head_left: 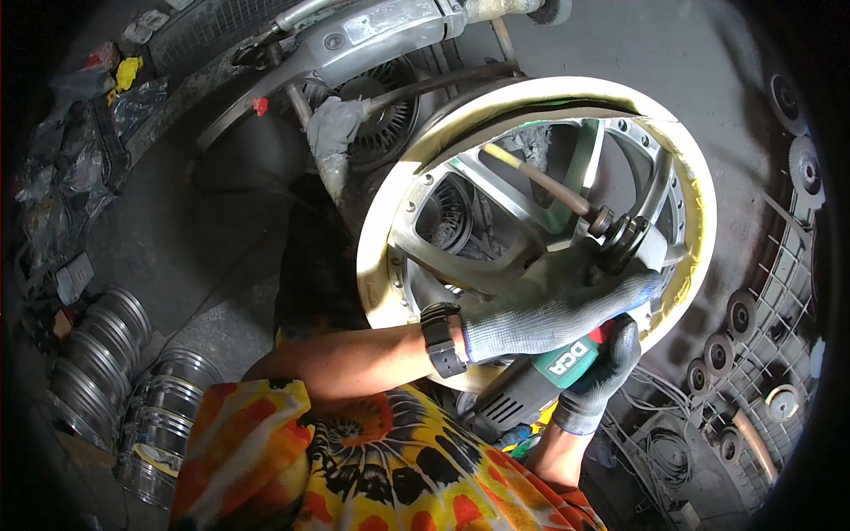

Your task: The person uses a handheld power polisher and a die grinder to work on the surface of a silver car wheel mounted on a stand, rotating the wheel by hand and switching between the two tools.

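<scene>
A large alloy car wheel (695, 186) stands tilted in front of me, with bare metal spokes and a pale yellowish outer rim. My left hand (553, 305), in a grey glove with a black watch at the wrist, is wrapped round the front of a green and dark grey power grinder (518, 394). Lower on the same tool's body, my gloved right hand (611, 376) is closed round it. From the grinder's metal head a slim brown rod (549, 186) with a yellowish tip reaches across the spokes toward the inner rim. Whether the tip touches the metal I cannot tell.
Behind the wheel lies a long grey machine arm (376, 40) on a frame. Stacked metal rings (173, 416) stand on the floor at lower left. At right, a wire rack (779, 301) carries several round discs (742, 314), with cables (668, 451) below. Plastic bags (75, 159) lie at far left.
</scene>
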`<state>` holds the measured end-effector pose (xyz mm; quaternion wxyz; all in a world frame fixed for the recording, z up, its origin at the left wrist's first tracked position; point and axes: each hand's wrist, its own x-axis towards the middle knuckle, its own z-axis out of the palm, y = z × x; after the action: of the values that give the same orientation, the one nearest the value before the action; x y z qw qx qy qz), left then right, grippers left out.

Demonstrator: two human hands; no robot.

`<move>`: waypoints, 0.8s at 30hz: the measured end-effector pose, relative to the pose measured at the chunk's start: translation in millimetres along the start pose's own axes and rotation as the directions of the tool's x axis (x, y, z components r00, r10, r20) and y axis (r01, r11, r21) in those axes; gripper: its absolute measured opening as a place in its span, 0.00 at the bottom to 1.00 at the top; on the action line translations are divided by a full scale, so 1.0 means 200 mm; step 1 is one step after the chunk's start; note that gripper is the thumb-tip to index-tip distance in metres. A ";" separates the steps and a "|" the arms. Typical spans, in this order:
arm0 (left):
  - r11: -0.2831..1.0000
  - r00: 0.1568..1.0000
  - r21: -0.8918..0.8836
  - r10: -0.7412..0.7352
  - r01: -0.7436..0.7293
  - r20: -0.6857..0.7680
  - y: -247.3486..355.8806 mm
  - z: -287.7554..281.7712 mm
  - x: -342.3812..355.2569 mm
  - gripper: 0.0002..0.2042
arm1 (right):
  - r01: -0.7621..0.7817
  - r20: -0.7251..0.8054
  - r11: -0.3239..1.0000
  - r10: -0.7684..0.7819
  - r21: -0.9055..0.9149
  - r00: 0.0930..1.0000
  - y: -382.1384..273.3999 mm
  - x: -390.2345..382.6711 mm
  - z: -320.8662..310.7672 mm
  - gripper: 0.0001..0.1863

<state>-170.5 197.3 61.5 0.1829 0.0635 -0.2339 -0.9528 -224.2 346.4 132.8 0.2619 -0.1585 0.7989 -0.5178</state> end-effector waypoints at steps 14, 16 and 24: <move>0.959 0.974 0.183 0.224 -0.215 -0.031 -0.03 -0.01 -0.02 0.14 | 0.021 -0.026 0.998 -0.020 0.053 0.999 0.05 0.00 0.01 0.26; 0.951 0.973 0.212 0.229 -0.225 0.005 -0.05 -0.02 0.00 0.15 | 0.012 -0.050 0.998 -0.009 0.057 0.999 0.04 0.00 0.02 0.26; 0.999 0.999 0.034 0.037 -0.036 -0.010 -0.02 -0.01 -0.03 0.16 | 0.001 -0.078 0.997 0.005 0.074 0.997 0.06 -0.02 0.03 0.23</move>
<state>-166.8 202.3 57.3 0.2003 0.0673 -0.2502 -0.9449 -218.0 349.2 121.4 0.2366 -0.1272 0.7889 -0.5527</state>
